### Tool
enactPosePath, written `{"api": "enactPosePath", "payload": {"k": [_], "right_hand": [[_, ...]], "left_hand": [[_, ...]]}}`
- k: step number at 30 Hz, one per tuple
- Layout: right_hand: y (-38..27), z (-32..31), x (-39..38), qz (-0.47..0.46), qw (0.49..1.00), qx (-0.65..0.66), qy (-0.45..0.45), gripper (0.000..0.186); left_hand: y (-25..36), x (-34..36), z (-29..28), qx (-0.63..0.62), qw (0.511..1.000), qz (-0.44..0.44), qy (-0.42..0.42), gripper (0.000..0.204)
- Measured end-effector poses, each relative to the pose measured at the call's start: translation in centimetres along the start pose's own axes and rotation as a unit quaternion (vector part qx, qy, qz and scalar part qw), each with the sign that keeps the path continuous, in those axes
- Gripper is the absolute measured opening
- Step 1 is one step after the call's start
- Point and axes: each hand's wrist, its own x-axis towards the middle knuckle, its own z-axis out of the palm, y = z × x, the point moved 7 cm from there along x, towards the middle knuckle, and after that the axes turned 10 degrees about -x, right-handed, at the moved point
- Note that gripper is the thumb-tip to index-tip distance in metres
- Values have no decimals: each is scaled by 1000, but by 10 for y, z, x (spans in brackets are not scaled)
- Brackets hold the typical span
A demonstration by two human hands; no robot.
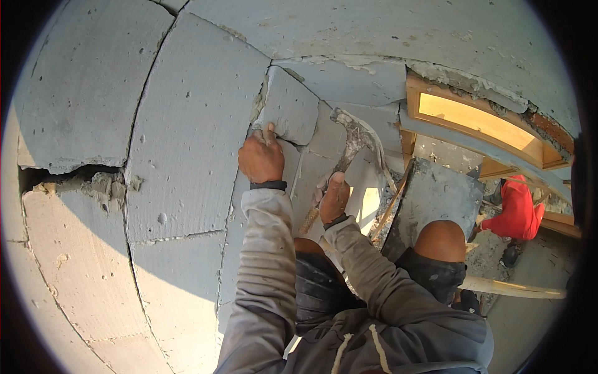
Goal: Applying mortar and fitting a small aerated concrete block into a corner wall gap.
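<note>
A small pale grey concrete block [289, 106] sits in the corner of the block wall, with rough mortar along its left edge. My left hand [263, 157] is at its lower edge, one finger laid up against the face and the others curled, partly hidden. My right hand [334, 198] is wrapped round the handle of a worn, mortar-crusted claw hammer [356, 136]. The hammer head is raised to the right of the small block, apart from it. A dark gap lies just below the block, beside my left hand.
Large blocks [193, 118] form the wall on my left, with a broken gap [75, 177] in one joint. A wooden frame [479, 118] stands at the right. Below it are a grey board [430, 196], a person in red [516, 209] and a wooden pole [511, 287].
</note>
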Motion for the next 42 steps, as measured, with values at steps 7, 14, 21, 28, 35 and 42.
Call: {"api": "enactPosePath", "payload": {"k": [7,14,21,28,35,42], "right_hand": [[2,13,17,-17,984,-177,-28,62],[-48,-3,13,-34,999,38,2,63],[-59,15,35,-109,968,-224,-32,59],[-2,-23,8,44,995,66,59,63],[36,-11,15,135,987,-74,-38,65],[25,-14,25,49,998,-22,26,63]], "left_hand": [[-6,4,2,27,1000,4,15,41],[-4,-1,3,-3,1000,-26,-1,42],[-18,2,9,-5,999,-49,-21,42],[-12,2,6,-13,1000,-20,-5,42],[-25,-2,5,18,999,23,19,41],[-1,-3,10,23,997,53,49,42]]}}
